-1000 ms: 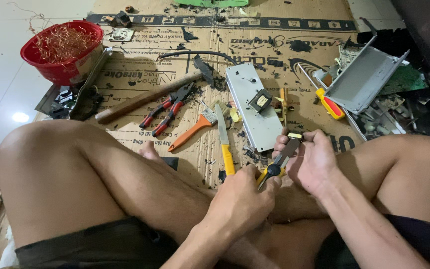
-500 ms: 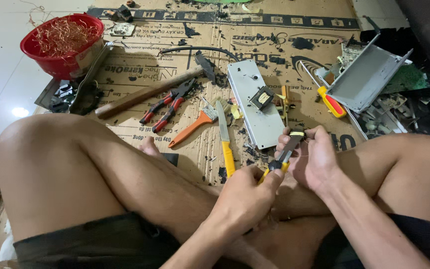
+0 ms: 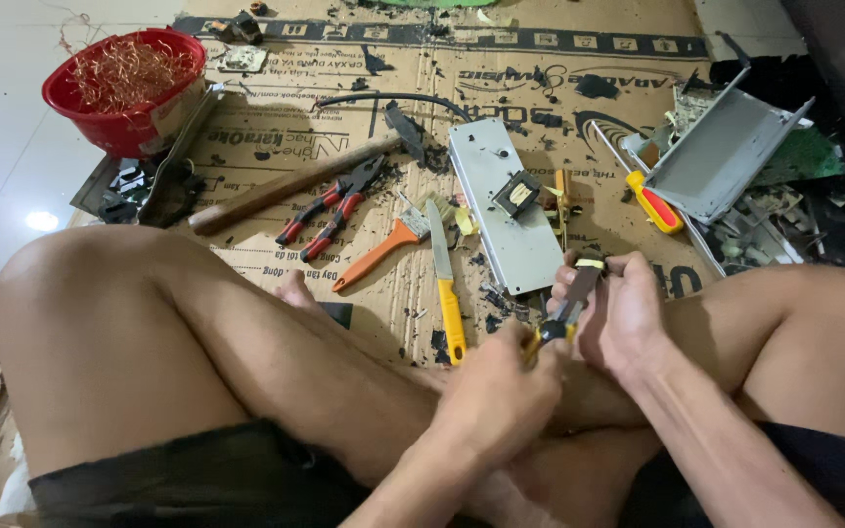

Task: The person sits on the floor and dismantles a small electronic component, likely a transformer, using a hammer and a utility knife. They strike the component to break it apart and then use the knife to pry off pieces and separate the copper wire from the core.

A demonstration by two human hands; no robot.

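Observation:
I sit cross-legged on cardboard [image 3: 276,117]. My left hand [image 3: 496,391] grips the yellow-and-black handles of a pair of pliers [image 3: 567,308]. The pliers' jaws reach up to a small part with a yellow strip [image 3: 591,263], which my right hand [image 3: 623,318] pinches between its fingers. Both hands meet above my shins, just in front of a grey metal plate [image 3: 501,210] that carries a small black transformer [image 3: 517,192].
On the cardboard lie a yellow-handled knife [image 3: 447,288], an orange-handled brush [image 3: 378,254], red-handled pliers [image 3: 330,210], a hammer [image 3: 295,181] and a screwdriver [image 3: 649,200]. A red bowl of copper wire [image 3: 124,83] stands far left; a grey metal casing [image 3: 721,152] and circuit-board scrap lie right.
The two hands have stayed together on the pliers and the small part, shifting only slightly. The view has tilted a little.

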